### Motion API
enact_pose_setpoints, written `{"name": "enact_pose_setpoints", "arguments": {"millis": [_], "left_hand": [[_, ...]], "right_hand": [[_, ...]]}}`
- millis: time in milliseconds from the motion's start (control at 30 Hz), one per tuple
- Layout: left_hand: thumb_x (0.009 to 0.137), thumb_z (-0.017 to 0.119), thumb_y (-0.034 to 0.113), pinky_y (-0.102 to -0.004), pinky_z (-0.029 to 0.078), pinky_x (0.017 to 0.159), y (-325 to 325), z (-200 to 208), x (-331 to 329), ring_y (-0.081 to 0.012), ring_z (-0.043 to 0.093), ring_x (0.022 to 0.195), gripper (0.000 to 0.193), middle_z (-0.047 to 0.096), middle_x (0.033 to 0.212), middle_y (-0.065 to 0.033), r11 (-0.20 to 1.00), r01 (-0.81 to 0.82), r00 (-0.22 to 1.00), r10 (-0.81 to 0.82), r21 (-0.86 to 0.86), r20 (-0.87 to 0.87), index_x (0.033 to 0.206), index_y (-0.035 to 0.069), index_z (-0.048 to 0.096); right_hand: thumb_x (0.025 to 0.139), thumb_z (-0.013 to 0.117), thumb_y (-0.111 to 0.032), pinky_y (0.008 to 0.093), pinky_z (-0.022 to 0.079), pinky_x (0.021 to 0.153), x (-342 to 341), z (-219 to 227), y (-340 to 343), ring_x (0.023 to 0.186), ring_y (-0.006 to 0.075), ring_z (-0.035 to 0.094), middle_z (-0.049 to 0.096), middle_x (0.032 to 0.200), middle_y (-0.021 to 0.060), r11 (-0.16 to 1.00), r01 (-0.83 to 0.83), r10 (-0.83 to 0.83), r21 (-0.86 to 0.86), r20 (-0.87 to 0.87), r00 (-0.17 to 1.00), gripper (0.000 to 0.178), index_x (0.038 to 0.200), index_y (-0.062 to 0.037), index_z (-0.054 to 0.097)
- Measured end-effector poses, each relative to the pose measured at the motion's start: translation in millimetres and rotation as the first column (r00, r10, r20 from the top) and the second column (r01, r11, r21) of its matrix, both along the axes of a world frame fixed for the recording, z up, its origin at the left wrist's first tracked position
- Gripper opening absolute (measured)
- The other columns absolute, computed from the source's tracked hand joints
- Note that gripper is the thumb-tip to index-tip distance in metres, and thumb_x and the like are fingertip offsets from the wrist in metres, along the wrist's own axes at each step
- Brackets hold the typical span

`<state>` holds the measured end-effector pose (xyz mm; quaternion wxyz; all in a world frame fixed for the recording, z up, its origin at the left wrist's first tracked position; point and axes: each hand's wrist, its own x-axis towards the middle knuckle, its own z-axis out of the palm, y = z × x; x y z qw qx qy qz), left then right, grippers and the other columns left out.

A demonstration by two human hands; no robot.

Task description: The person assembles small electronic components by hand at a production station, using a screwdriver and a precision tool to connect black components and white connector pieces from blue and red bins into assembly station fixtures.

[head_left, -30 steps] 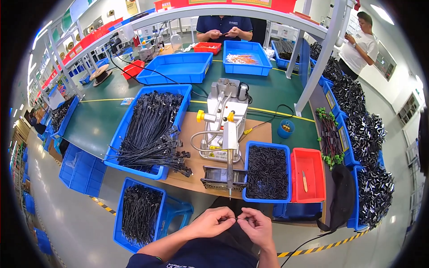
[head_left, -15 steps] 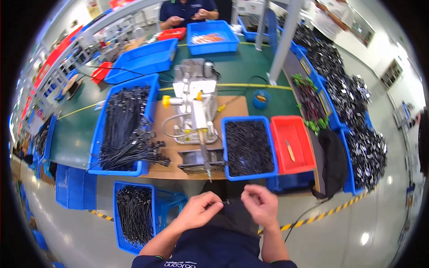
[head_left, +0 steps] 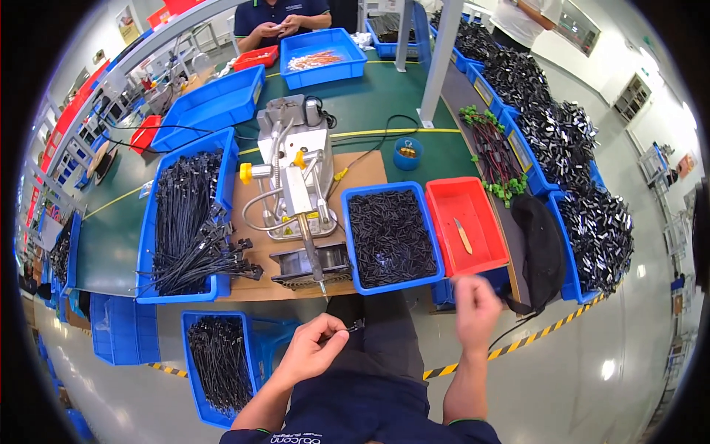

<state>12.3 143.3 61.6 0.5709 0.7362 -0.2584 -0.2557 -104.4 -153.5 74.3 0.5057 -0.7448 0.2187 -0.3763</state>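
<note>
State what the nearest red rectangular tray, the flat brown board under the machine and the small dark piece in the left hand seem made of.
Red rectangular tray: likely smooth plastic, from even colour and sheen.
Flat brown board: perhaps matt cardboard or fibreboard, given its dull surface.
Small dark piece in the left hand: too small to judge.

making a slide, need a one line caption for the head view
The left hand pinches a small dark piece before a bench machine, the blurred right hand apart near a red tray.
</note>
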Motion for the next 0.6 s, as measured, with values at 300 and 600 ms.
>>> {"name": "enact_pose_setpoints", "arguments": {"millis": [300,600], "left_hand": [[0.103,0.072,0.012,-0.0278,0.048,0.064,-13,9,1,-0.0073,0.059,0.074,0.012,0.064,0.082,-0.002,0.989,0.106,0.992,-0.113,-0.105,-0.063,0.101,0.001,0.067],[0.1,0.074,0.01,-0.0292,0.052,0.067,2,24,-3,-0.0136,0.067,0.078,0.015,0.071,0.097,-0.0076,0.999,0.023,0.991,-0.017,-0.044,0.13,0.113,0.002,0.072]], "right_hand": [[0.084,0.09,-0.004,0.0215,0.04,0.058,6,-25,72,0.07,0.0048,0.056,0.071,0.098,0.0019,0.784,-0.582,0.594,0.216,0.007,0.804,0.033,0.115,-0.0025,0.082],[0.088,0.086,-0.001,0.0219,0.043,0.058,16,-33,92,0.071,0.0045,0.058,0.077,0.103,0.0052,0.784,-0.604,0.609,0.148,0.009,0.793,0.02,0.107,-0.0013,0.08]]}}
